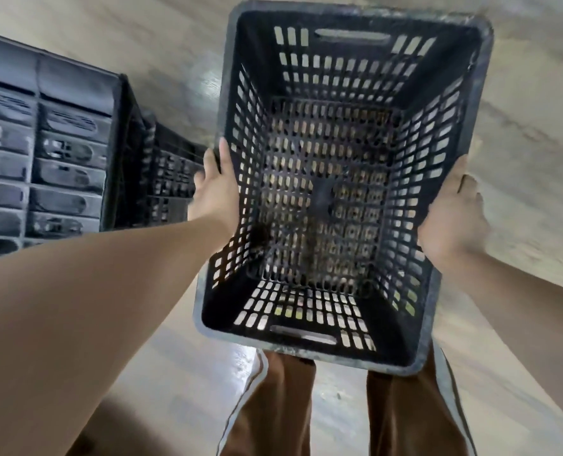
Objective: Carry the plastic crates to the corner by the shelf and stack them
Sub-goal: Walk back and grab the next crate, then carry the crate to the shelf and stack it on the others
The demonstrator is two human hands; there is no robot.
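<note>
At the left, a stack of black slotted plastic crates (59,149) stands on the pale glossy floor (520,103), with another black crate (171,179) lying against its right side. Just right of it, the left hand (214,185) clamps the left rim of a black perforated plastic crate (336,192), thumb over the top edge, the fingers outside the wall. This crate is held off the floor, open side up and empty, its long axis running away from the person. On the opposite rim, the right hand (454,218) closes its grip the same way. The stack lies to the left of the carried crate, nearer the left hand, so the coming move is probably a leftward swing and a lowering onto it.
</note>
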